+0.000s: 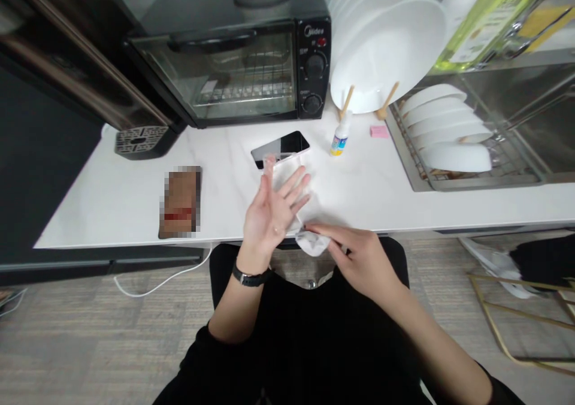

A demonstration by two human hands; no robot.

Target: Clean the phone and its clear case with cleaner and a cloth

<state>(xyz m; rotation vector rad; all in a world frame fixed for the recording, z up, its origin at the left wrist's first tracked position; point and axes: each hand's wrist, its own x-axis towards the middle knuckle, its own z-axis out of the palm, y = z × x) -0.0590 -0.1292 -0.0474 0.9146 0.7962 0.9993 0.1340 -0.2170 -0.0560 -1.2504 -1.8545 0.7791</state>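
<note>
My left hand [274, 210] is palm up with its fingers spread. A clear, thin-edged piece like a phone case [282, 158] shows around its fingertips, and one finger is seen through it. Whether the hand bears its weight I cannot tell. In my right hand [354, 249] a crumpled white tissue [313, 243] is pinched at the counter's front edge, close to the left palm. Just behind the left fingers lies a dark-screened phone [281, 147]. A small spray bottle [340, 138] with a blue and yellow label stands to the right of it.
A black toaster oven [238, 72] stands at the back. White plates [386, 51] lean in a rack, with bowls [456, 153] over the sink [417, 180]. A pink block [379, 131] and a blurred-out flat object [180, 202] lie on the white counter [224, 183]. A cable [153, 294] hangs below.
</note>
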